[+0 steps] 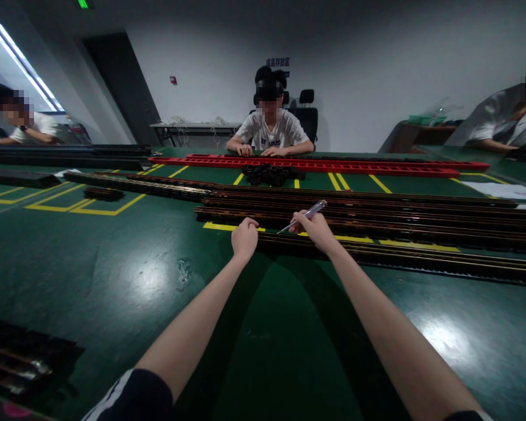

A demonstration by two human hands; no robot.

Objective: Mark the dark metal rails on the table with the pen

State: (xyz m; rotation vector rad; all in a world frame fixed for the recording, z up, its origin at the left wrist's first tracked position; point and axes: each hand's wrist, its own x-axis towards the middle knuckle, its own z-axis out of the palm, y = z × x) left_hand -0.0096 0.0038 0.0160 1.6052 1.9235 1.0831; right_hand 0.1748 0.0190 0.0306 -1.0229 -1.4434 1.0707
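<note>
A long dark rail with thin brass-coloured lines (403,257) lies across the green table in front of me. My left hand (245,238) is closed at its left end, the fingers curled and partly hidden behind the knuckles. In my right hand (313,228) is a slim screwdriver (315,210) with a clear handle, held like a pen. Its shaft slants down to the left, and the tip is at or just above the rail, between my two hands. Whether the tip touches the rail I cannot tell.
Behind the rail lies a bundle of similar dark rails (377,213). Farther back are a heap of small black parts (269,174) and red slotted strips (333,165). A person (269,131) sits opposite; others sit at both sides. More rails (21,356) lie at the near left.
</note>
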